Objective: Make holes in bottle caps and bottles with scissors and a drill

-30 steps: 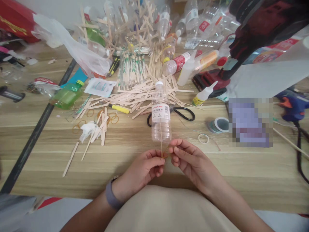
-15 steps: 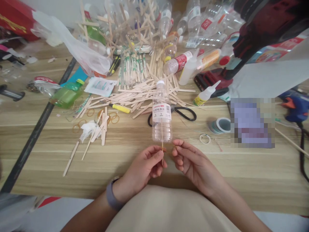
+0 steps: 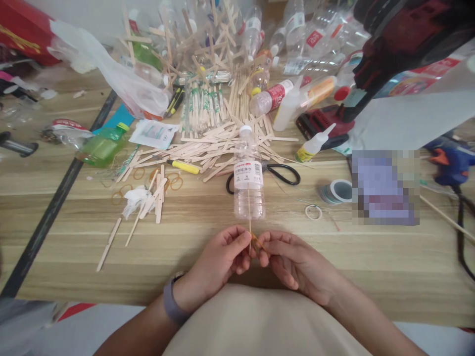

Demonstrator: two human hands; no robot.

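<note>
My left hand (image 3: 230,251) is closed on the lower end of a thin wooden stick (image 3: 250,210), pinched between thumb and fingers. The stick points away from me, its upper part in front of a clear plastic bottle (image 3: 249,170) with a white cap and label. An orange-brown rubber band (image 3: 257,241) stretches from the stick at the left fingertips to my right hand (image 3: 293,257), which is closed on its other end. The bottle stands on the table just beyond both hands. Behind it lie black-handled scissors (image 3: 284,174), partly hidden by the bottle.
Flat wooden sticks (image 3: 211,146) lie heaped behind the bottle. A yellow-handled tool (image 3: 185,166), rubber bands and crumpled tissue (image 3: 134,200) are to the left. At right are a spool (image 3: 337,192), a glue bottle (image 3: 315,143), a cordless drill (image 3: 334,118) and a blurred-out phone-like object (image 3: 386,188).
My right hand has moved down and left against the left fingertips. The rubber band now shows stretched between the hands. My left hand keeps its grip on the stick.
</note>
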